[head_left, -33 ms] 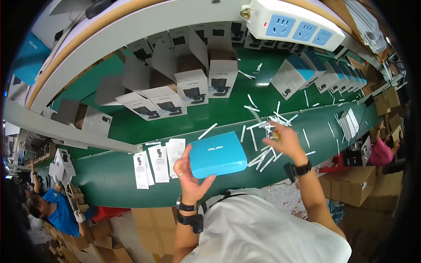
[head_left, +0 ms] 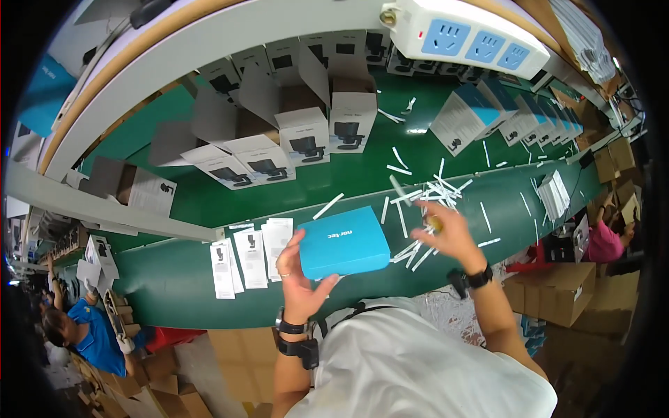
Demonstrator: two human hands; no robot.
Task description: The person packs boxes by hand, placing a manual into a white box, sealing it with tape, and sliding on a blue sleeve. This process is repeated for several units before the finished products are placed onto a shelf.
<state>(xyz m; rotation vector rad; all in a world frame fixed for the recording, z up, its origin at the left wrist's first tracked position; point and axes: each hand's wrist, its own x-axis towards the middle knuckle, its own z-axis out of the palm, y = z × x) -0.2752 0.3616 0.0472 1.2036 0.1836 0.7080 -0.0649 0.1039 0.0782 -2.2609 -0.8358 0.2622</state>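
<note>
L hand (head_left: 300, 284) grips blue box (head_left: 345, 245) at its L end, thumb at near edge, over green bench (head_left: 171, 285). R hand (head_left: 451, 233): fingers part-curled at blurred yellowish item (head_left: 436, 223); can't tell if gripped. Wht strips (head_left: 446, 191) lie just beyond.

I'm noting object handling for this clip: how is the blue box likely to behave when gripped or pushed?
The blue box is probably fairly stiff: its faces look flat and edges crisp. It seems light enough for one hand, as only the left hand holds it. Its smooth surface might slip a little.
</note>
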